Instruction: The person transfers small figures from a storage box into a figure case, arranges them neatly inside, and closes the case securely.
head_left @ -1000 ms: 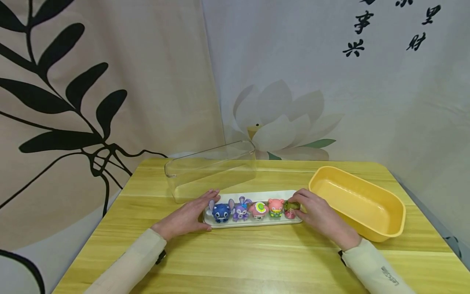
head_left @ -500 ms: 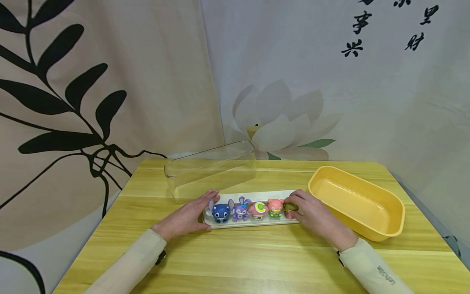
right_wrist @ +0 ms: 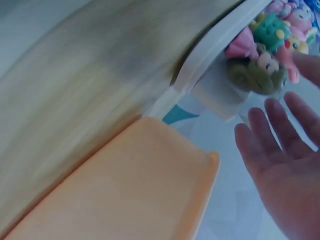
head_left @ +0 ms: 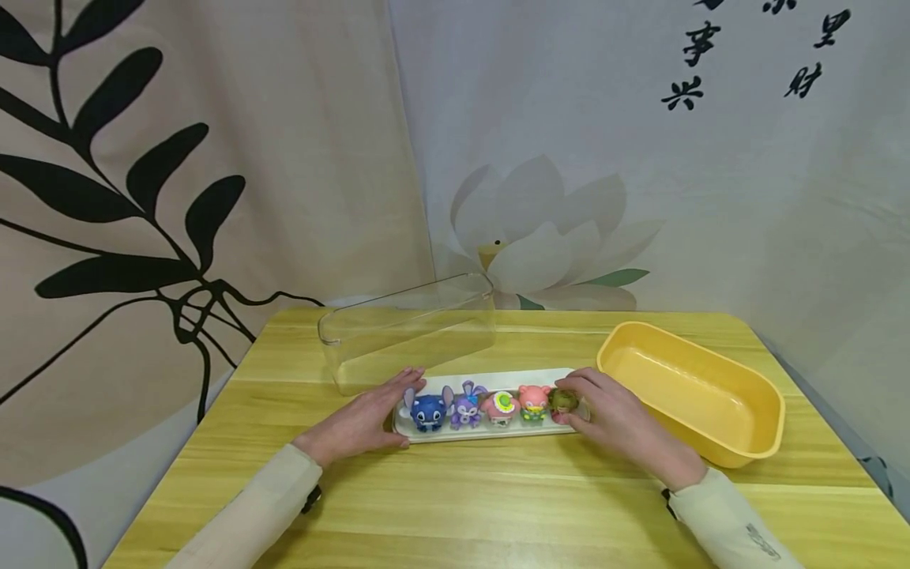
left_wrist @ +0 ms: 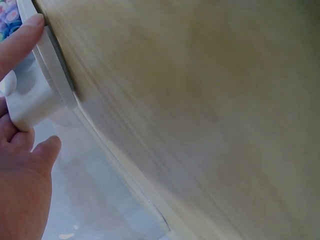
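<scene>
A long white tray [head_left: 455, 436] lies on the table with several small toy figures in a row on it. From the left stand a blue big-eared figure [head_left: 429, 412], a purple rabbit-like one [head_left: 466, 406], a pink one with a yellow-green cap [head_left: 501, 408], a pink bear-like one [head_left: 533, 401] and a green-headed one [head_left: 564, 401]. My left hand [head_left: 370, 416] holds the tray's left end, thumb at the front and fingers at the back. Around the green-headed figure, my right hand [head_left: 613, 411] is loosened; in the right wrist view its fingers are extended beside the figure.
Behind the tray stands a clear plastic cover [head_left: 408, 332]. At the right is a yellow plastic basin [head_left: 711, 431], close to the right forearm. The wooden table [head_left: 455, 506] has a printed curtain [head_left: 533, 118] behind it.
The right hand has shifted slightly right, its fingers loosened from the green-headed figure, which now shows more fully. The left hand and the tray have stayed in place.
</scene>
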A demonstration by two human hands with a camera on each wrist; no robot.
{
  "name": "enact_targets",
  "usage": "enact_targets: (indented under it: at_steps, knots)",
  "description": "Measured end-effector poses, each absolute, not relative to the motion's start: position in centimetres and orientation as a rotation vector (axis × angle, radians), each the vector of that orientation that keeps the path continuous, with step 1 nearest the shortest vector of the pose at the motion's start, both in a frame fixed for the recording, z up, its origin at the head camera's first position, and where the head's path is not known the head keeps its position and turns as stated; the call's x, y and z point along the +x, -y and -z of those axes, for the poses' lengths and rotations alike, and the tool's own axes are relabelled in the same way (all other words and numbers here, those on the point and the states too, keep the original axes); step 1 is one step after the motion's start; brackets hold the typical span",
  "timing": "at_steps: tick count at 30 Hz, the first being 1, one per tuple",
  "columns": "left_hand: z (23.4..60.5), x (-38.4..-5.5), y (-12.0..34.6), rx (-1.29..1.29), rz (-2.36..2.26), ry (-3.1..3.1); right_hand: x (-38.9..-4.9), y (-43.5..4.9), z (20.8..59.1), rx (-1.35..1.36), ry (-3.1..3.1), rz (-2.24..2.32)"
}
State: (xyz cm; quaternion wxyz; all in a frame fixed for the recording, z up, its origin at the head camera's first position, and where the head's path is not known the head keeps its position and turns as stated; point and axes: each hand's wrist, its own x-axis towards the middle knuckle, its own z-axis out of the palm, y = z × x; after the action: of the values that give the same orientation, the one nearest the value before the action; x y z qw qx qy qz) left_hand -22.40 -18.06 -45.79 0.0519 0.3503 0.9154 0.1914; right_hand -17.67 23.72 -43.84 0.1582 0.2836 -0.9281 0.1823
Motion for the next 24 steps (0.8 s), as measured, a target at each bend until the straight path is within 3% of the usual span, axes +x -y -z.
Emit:
enact_targets:
  at_steps: [10, 24]
  knots:
    - [45.5, -22.4, 18.0, 1.118, -0.539, -2.788, -16.7, -25.6, 43.2, 0.642, 2.682, -0.679]
    - [44.9, -21.3, 20.1, 1.017, -0.608, -2.864, -17.2, -26.2, 42.9, 0.633, 2.639, -0.712]
